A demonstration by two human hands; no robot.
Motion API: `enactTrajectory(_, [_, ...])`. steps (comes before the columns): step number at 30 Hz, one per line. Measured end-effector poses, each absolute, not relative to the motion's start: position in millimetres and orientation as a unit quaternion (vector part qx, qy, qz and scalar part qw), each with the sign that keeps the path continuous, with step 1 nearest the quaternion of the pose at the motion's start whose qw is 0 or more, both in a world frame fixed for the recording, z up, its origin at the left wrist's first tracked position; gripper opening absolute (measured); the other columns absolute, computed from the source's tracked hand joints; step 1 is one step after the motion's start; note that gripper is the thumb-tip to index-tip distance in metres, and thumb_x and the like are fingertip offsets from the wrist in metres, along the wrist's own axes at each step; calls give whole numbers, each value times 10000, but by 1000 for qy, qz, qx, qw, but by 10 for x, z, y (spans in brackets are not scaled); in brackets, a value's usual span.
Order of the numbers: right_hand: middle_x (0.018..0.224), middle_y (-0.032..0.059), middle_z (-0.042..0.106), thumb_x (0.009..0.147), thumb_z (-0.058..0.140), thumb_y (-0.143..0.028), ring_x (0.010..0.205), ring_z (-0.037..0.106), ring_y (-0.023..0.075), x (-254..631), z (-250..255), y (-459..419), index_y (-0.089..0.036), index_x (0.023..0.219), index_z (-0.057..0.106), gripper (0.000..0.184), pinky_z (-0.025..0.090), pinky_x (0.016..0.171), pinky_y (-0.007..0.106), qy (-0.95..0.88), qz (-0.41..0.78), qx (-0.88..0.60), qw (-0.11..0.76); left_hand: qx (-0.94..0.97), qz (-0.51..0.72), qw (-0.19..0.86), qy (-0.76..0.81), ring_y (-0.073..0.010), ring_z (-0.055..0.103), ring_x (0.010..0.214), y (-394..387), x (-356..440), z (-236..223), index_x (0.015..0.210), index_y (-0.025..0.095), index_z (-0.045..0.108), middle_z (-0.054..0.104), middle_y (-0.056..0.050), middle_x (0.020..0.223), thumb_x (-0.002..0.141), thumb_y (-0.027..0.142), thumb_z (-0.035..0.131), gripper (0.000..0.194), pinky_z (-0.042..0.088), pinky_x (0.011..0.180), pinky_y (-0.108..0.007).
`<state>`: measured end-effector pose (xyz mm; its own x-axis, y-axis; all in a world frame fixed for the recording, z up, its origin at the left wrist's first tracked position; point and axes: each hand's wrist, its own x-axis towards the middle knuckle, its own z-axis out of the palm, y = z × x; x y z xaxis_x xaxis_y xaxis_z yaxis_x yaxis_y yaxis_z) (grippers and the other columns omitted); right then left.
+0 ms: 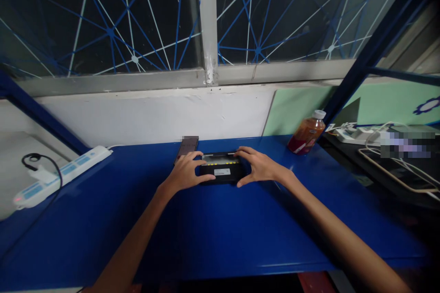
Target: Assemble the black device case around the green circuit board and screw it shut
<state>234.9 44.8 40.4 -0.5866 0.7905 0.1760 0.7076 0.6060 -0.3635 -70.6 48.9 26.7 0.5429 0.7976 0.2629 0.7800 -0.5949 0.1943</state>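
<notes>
The black box [223,167] is on the blue table [220,233], hands at both ends, probably to steady it evenly. Your left hand [185,172] grips one end, thumb nearest you; your right hand [259,167] curves around the other, its hold unclear.

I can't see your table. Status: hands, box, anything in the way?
Left hand, right hand at opposite ends of black box. White label showing. Phone just beyond left hand.

White label [222,172] on the black oblong case [227,179] is looking blurred; left hand [184,173] is part-hiding the dark flat phone [186,145]!
</notes>
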Motion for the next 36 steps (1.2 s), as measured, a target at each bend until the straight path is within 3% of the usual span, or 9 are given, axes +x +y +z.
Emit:
enactTrajectory(3, [1433, 195, 410, 525, 716, -745, 1258, 469, 372, 2329, 295, 422, -168, 1301, 508, 989, 429, 1008, 480, -885, 123, -421, 157, 882, 160, 44, 442, -370, 490, 1207, 453, -745, 200, 1119, 262, 663, 509, -110, 1340, 673, 729, 629, 647, 404, 973, -557])
enactTrajectory(7, [1401, 180, 461, 564, 721, -711, 1224, 511, 351, 2361, 199, 421, -179, 1241, 546, 878, 443, 998, 467, -885, 132, -420, 150, 896, 148, 48, 416, -389, 437, 1264, 417, -782, 153, 1227, 246, 577, 454, -149, 1395, 598, 743, 677, 808, 378, 1003, -569])
enactTrajectory(13, [1432, 195, 420, 630, 729, -640, 1192, 538, 357, 2358, 187, 438, -173, 1194, 575, 749, 462, 961, 486, -883, 118, -428, 156, 890, 147, 63, 426, -368, 371, 1332, 427, -756, 128, 1206, 215, 558, 399, -159, 1455, 651, 676, 688, 733, 340, 1060, -541])
enactTrajectory(26, [1445, 191, 412, 643, 689, -685, 1241, 502, 363, 2369, 133, 465, -173, 1196, 595, 759, 436, 1001, 488, -887, 94, -422, 163, 898, 146, 39, 414, -349, 278, 1398, 467, -761, 76, 1182, 217, 551, 405, -147, 1468, 684, 703, 625, 700, 171, 1133, -584])
enactTrajectory(36, [1446, 169, 429, 633, 730, -623, 1200, 536, 371, 2354, 159, 451, -206, 1232, 585, 745, 438, 981, 529, -881, 114, -429, 164, 899, 156, 28, 408, -348, 307, 1384, 455, -763, 64, 1191, 218, 539, 424, -151, 1453, 695, 680, 635, 684, 175, 1127, -591])
